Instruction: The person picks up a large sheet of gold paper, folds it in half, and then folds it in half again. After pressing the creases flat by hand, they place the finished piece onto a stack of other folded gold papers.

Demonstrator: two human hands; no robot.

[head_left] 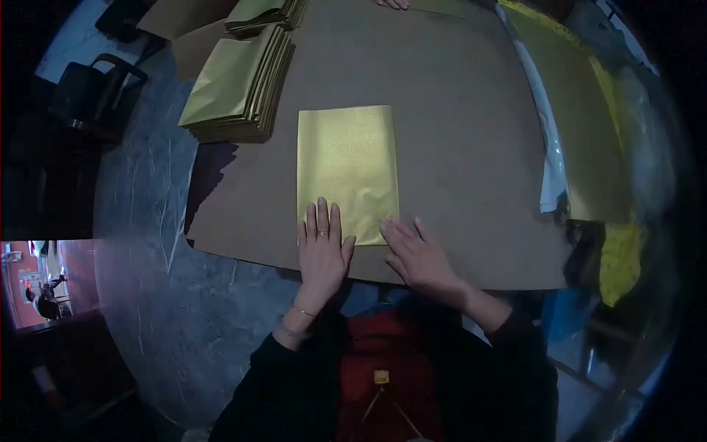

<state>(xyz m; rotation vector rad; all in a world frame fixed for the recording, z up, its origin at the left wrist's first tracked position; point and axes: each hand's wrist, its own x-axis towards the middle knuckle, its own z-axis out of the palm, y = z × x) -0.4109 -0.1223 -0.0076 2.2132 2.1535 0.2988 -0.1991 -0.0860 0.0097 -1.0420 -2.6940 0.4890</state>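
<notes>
A yellow-gold paper sheet or flat envelope (346,162) lies on the brown table covering, close to the near edge. My left hand (322,247) rests flat on its lower left part, fingers stretched out and pointing away from me; a ring and a thin bracelet show on it. At the lower right corner of the gold piece, my right hand (416,254) touches the edge with its fingertips, fingers stretched and thumb apart. Faint wrinkles run across the gold surface near the right hand.
A thick stack of similar gold pieces (232,85) stands at the left, with another pile (261,15) behind it. Large yellow-edged sheets (574,110) lie along the right side. Another person's hand (392,4) shows at the far edge. A dark chair (92,92) stands left on the floor.
</notes>
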